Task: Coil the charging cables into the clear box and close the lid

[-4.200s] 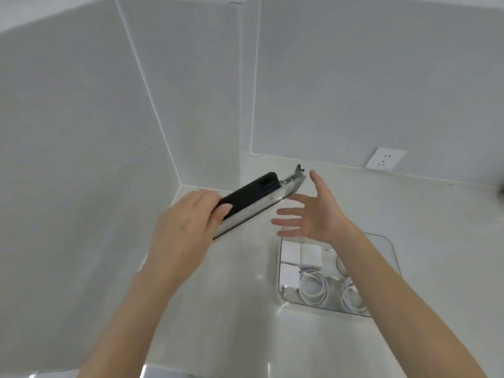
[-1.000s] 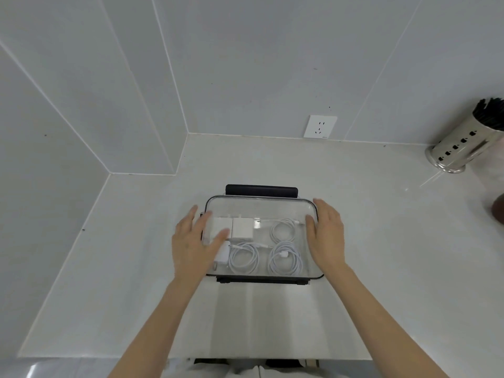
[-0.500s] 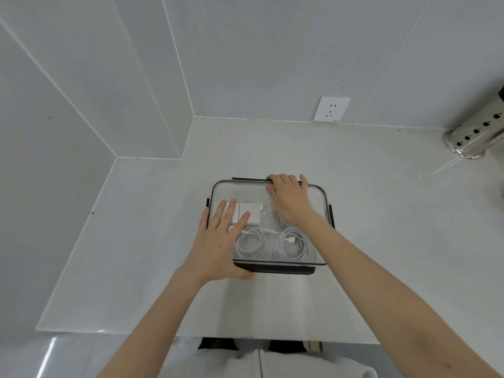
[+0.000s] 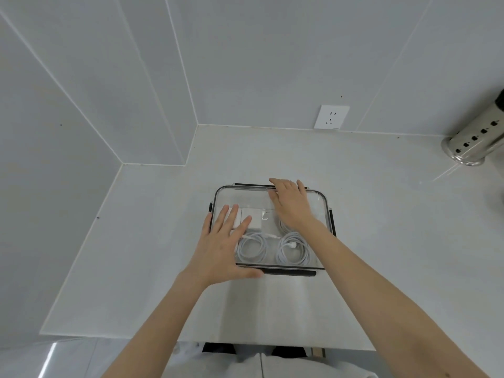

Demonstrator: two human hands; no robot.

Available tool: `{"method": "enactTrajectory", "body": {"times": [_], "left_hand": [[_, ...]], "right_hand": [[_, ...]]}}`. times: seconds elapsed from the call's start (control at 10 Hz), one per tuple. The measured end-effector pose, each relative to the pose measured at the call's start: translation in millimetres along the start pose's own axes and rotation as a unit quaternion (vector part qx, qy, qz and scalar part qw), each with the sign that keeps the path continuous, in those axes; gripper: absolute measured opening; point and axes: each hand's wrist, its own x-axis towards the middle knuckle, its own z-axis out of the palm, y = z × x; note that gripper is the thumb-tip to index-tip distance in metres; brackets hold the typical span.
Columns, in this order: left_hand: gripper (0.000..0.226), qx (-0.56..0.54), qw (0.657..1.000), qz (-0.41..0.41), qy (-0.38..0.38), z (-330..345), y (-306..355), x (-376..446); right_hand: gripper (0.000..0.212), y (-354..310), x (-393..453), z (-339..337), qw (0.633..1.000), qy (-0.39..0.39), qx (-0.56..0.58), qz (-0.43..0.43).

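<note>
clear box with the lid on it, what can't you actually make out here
- Far black latch of the clear plastic box: the right hand covers part of it in the head view, so whether it is snapped shut cannot be told.
- Third coiled white cable: mostly hidden under the right wrist.
- White charger block: its neighbour is covered by the left hand.
- Perforated steel holder: cut off by the right edge.
</note>
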Motion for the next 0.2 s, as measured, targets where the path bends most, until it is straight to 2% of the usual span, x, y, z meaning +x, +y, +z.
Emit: {"method": "enactTrajectory", "body": {"times": [0.1, 0.2], "left_hand": [[0.115, -0.125, 0.990, -0.065, 0.019, -19, 6, 8], [0.105, -0.170, 0.976, -0.100, 0.093, -42, 12, 27]], "right_hand": [[0.047, -8, -10, -11, 0.979, 0.060, 0.196, 0.001], [0.045, -30, -27, -46, 0.918, 0.176, 0.354, -0.001]]}}
